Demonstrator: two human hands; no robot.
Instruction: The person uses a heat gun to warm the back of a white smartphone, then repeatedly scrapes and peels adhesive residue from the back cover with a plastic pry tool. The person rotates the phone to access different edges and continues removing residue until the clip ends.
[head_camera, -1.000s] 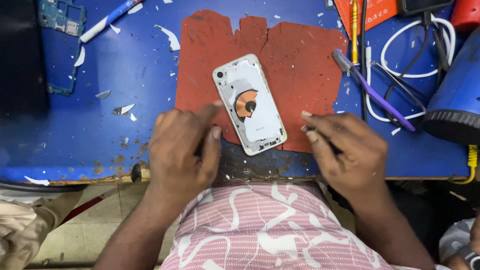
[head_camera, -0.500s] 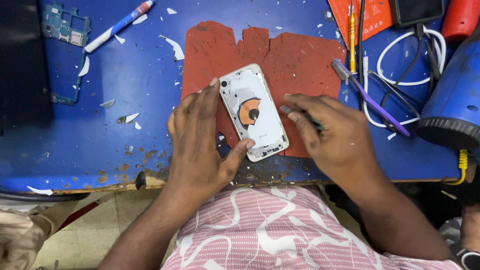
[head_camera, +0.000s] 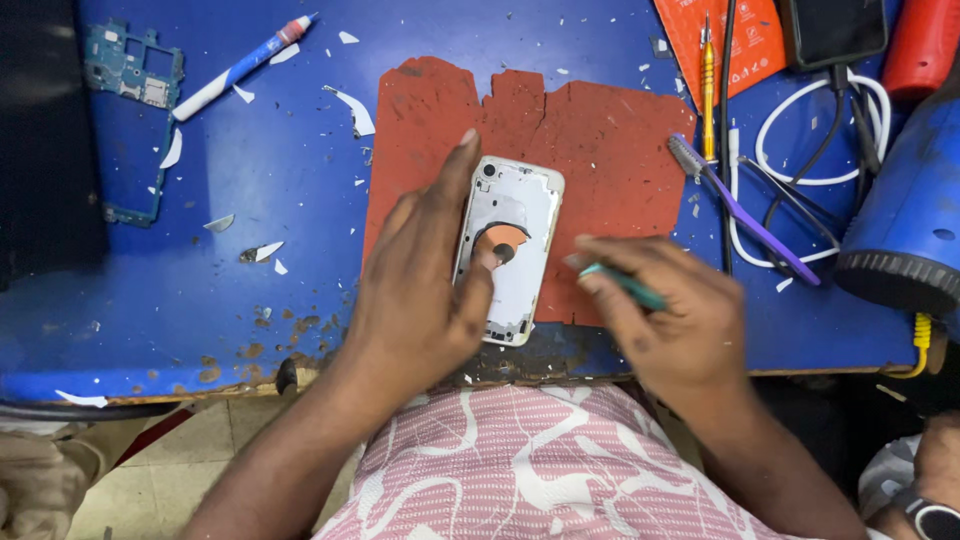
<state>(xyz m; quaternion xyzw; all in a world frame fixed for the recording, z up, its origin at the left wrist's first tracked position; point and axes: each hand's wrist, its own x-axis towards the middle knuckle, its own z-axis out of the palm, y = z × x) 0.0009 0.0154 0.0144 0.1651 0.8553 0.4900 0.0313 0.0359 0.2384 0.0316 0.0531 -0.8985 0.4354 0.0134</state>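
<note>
At the far left of the blue tabletop (head_camera: 250, 230) lies a bluish-green circuit board (head_camera: 132, 78), and near it a white and blue pen (head_camera: 240, 68) with a red tip lies slanted. Small white scraps are scattered over the surface, and the front edge is worn and stained brown.

In the middle lies a dark red mat (head_camera: 600, 140) with a notched top edge. On it rests the opened phone shell (head_camera: 512, 250), white inside, with a round orange coil in its centre and a camera hole at the top corner. The left hand (head_camera: 425, 290) lies flat over the left side of the shell, the forefinger stretched along its edge and the thumb pressing near the coil.

Just right of the shell, the right hand (head_camera: 665, 310) is closed around a thin teal tool (head_camera: 622, 284), its tip pointing toward the shell.

Further right lie a purple toothbrush (head_camera: 745, 212), a yellow screwdriver (head_camera: 708, 85), white and black cables (head_camera: 850, 160), and an orange flat packet (head_camera: 740, 40) at the top edge. A black phone (head_camera: 832, 30) lies on it. A red cylinder (head_camera: 922, 45) and a big blue tool with a black ring (head_camera: 905, 225) stand at the far right.
</note>
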